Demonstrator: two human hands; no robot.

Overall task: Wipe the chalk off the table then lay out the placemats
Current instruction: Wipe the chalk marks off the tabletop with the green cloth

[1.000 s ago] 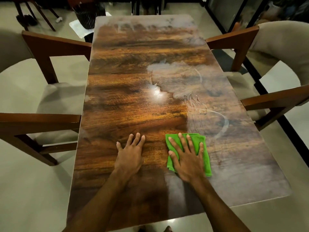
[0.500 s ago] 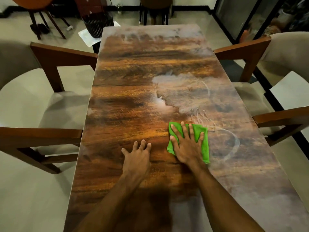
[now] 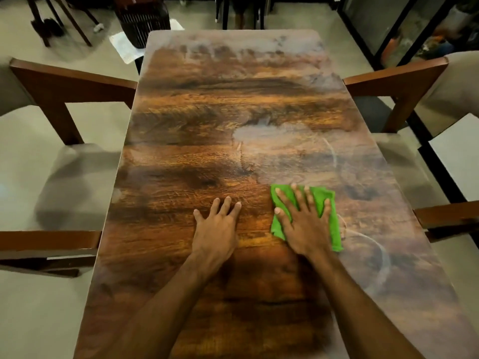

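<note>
— Green cloth is seen where on the surface?

— It is laid flat right of centre, toward the near end. It is pressed down by the right hand, whose fingers are spread wide over it. Nothing is pinched; the palm and straight fingers are laid on the fabric.

— And how is the left hand held?

— It is set palm down on bare wood just beside the cloth, apart from it, with the fingers straight and slightly fanned. Nothing is held by it.

— Where is chalk found?

— A pale smear is spread past the cloth, toward the middle of the surface, with a thin curved line at its right. A white arc is drawn just right of the cloth, toward the near right edge. A hazy band is noted along the far end.

— What is placed around the surface?

— A chair with wooden arms and a pale cushion is seen at the left, another at the right. A dark basket is stood on the floor beyond the far left corner.
</note>
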